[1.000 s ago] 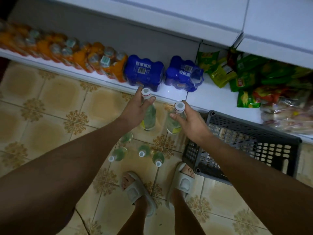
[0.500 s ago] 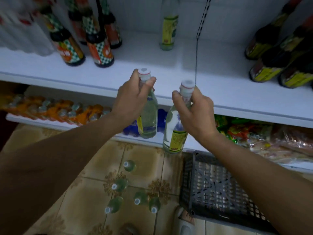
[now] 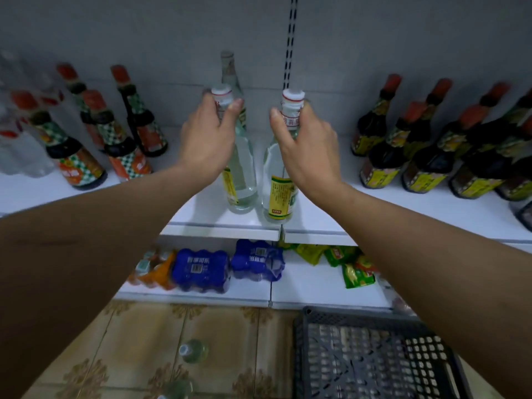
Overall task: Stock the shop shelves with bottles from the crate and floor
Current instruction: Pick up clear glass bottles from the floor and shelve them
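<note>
On the white shelf (image 3: 316, 223), near its front edge: two clear bottles upright, side by side. Left hand (image 3: 208, 139) curled round the neck of the left bottle (image 3: 241, 180); right hand (image 3: 309, 148) gripping the neck of the right bottle (image 3: 280, 197). Farther back, another clear bottle (image 3: 229, 73). Down on the floor, a loose bottle (image 3: 194, 351) left of the grey crate (image 3: 374, 355).

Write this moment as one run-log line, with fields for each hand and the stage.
left hand: grips left clear bottle neck | right hand: grips right clear bottle neck | stage: both at shelf front edge
</note>
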Demonstrator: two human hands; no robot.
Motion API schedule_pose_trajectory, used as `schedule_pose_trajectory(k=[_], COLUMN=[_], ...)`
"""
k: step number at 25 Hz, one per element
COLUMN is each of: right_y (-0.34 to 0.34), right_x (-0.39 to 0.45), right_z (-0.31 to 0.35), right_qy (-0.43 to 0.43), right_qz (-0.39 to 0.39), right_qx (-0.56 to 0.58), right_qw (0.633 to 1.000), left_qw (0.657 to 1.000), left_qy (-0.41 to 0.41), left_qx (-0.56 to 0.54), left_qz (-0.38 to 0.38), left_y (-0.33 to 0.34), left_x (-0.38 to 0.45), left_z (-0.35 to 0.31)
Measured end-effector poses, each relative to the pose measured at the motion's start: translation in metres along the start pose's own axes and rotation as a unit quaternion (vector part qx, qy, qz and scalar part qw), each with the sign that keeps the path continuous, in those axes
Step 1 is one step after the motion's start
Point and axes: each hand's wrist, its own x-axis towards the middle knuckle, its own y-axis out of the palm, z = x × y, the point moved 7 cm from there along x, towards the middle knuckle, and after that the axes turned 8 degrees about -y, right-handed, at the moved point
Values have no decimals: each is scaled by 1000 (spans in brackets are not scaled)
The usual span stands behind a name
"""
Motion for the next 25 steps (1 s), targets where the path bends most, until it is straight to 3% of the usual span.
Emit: schedule_pose_trajectory(k=[6,17,22,25], right_y=[-3,1,17,30], right_x=[20,14,4,-12], right_z=[-48,-85,-92,-103], right_qy=[71,93,121,118], right_qz=[17,4,27,44], right_qx=[-10,-3,50,76], right_qw=[997,996,991,989], left_qw=[998,993,980,981], left_qy=[-17,-27,-95,-123], left_qx=[24,-94,-114,-119], left_qz=[56,66,129,96], left_y=[37,64,85,95], left_x=[16,24,14,7], left_z=[-8,6,33,51])
